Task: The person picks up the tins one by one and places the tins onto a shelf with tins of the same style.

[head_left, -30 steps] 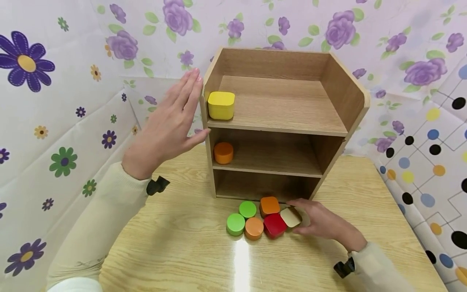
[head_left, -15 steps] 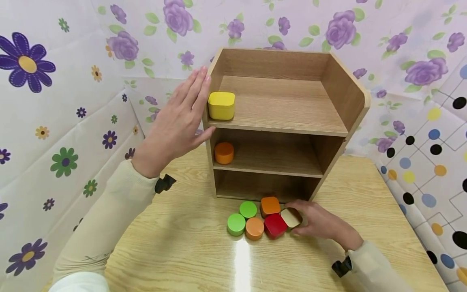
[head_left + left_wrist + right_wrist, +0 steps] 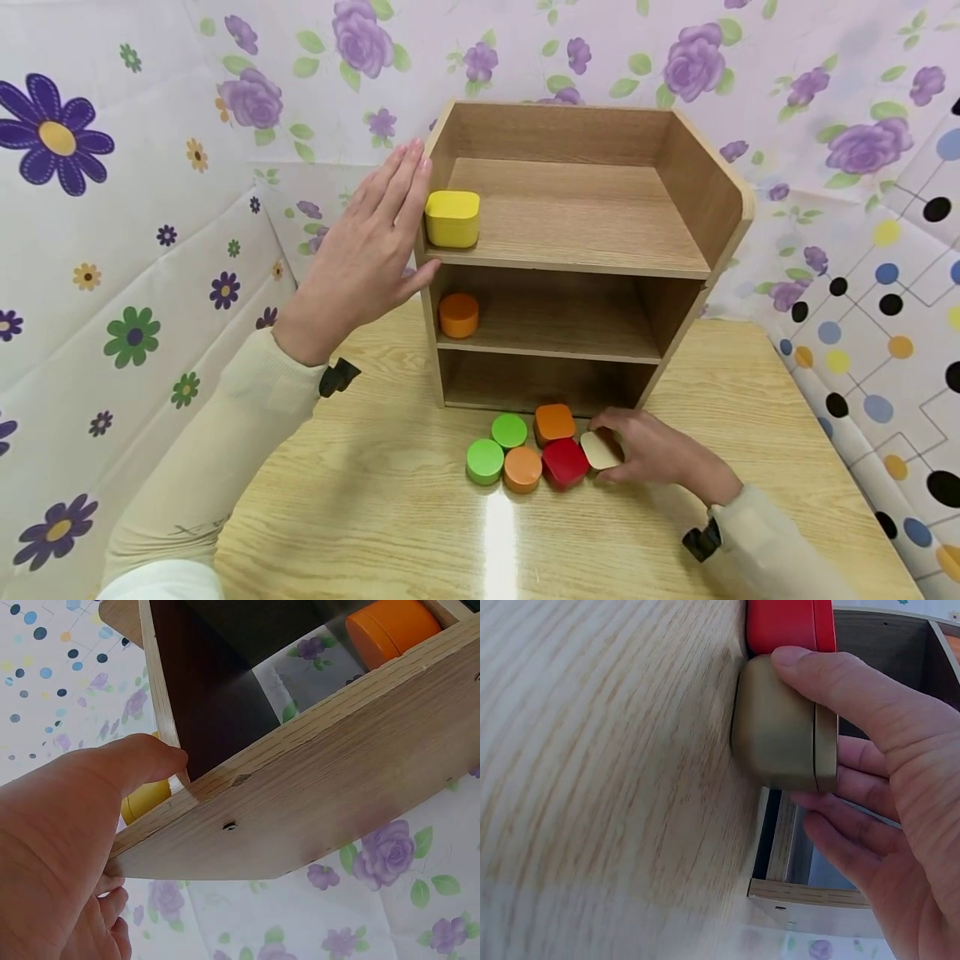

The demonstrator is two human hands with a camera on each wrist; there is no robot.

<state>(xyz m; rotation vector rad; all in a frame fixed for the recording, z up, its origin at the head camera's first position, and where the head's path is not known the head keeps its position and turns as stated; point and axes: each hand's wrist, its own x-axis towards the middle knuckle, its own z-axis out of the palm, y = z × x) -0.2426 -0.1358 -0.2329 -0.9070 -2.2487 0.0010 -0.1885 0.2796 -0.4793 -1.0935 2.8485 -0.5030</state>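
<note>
My left hand lies with straight fingers along the left side of a wooden shelf unit. Its thumb touches the panel's front edge. Down on the table, my right hand grips a gold square tin with rounded corners, thumb on one side and fingers on the other. Against that tin, or very near it, stands a red square tin. An orange square tin, an orange round tin and two green round tins cluster to its left.
On the unit's top shelf a yellow square tin stands at the left end. An orange round tin sits at the left of the middle shelf. Patterned sheets hang around the wooden table.
The left hand has moved slightly right onto the shelf's side. The right hand has tightened around the gold tin, which has shifted a little to the right, away from the red one.
</note>
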